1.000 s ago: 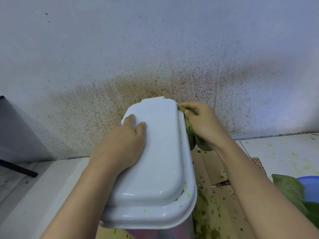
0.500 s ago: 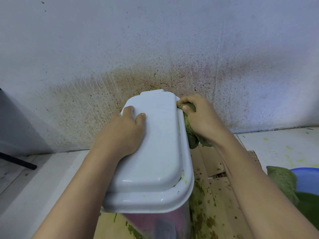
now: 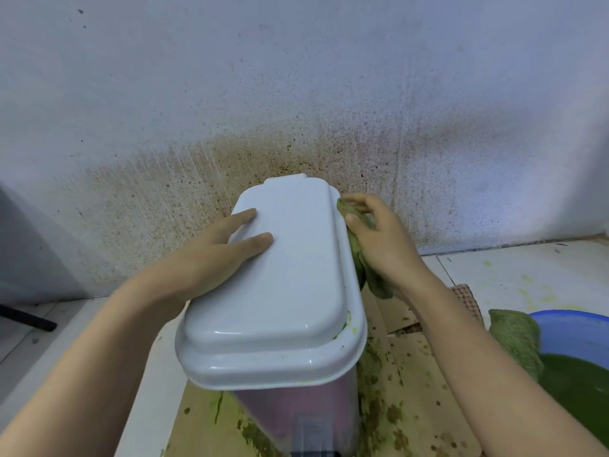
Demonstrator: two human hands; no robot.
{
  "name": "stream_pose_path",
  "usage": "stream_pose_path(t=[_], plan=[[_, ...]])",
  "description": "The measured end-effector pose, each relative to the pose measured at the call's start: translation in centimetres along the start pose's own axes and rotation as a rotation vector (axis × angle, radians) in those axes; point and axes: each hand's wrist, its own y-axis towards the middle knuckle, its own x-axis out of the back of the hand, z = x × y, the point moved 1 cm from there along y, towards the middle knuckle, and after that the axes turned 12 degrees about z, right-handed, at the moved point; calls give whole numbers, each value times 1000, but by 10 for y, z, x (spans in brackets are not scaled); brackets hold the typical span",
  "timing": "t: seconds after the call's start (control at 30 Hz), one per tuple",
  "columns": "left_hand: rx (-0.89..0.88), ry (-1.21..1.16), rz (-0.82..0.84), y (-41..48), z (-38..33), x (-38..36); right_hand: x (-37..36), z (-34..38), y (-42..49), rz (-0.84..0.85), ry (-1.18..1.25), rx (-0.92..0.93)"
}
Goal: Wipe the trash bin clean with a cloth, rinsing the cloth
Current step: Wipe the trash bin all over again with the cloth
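Note:
A trash bin stands before me with a white lid (image 3: 283, 291) and a dark pinkish body (image 3: 296, 413) below it, with a pedal at the bottom. My left hand (image 3: 217, 255) rests flat on the lid's left side, fingers straight. My right hand (image 3: 382, 242) grips a green, soiled cloth (image 3: 359, 255) and presses it against the lid's right edge near the far corner. Green smears sit on the lid's near right rim.
A stained wall (image 3: 296, 127) rises right behind the bin. Spattered cardboard (image 3: 418, 390) lies on the floor under it. At the right, a blue basin (image 3: 573, 328) holds green water, with a second green cloth (image 3: 514, 341) draped over its rim. White floor tiles (image 3: 527, 268) lie beyond.
The view has pulled back, showing more of the bin's body. My left fingers have straightened and spread on the lid. My right hand stays with the cloth at the lid's far right edge.

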Motion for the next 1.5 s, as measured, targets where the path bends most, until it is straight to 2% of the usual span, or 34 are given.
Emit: stream_pose_path(t=[0.07,0.17,0.27,0.4,0.5,0.67,0.77,1.0,1.2,1.3,1.5], plan=[[-47,-67,-36,-6,3,-3,0,-3,11,-2,3,-28],[-88,-56,-103,-5,4,-10,0,0,8,21,-100,38],[-89,-18,-123,-2,4,-10,1,11,-14,37,-242,111],[-89,7,-125,0,7,-9,5,21,-60,112,-275,168],[-82,11,-120,1,9,-8,4,24,-62,91,-270,167],[-84,13,-123,0,11,-9,1,18,-15,50,-405,71],[-90,2,-121,-1,9,-10,5,20,-16,89,-405,74],[-87,18,-117,0,10,-9,6,37,-89,120,-363,204],[-91,21,-124,2,13,-9,1,26,-21,0,-410,79],[-82,17,-126,3,14,-8,4,23,17,4,-414,0],[-52,-17,-113,3,11,-8,5,25,-8,42,-291,2]])
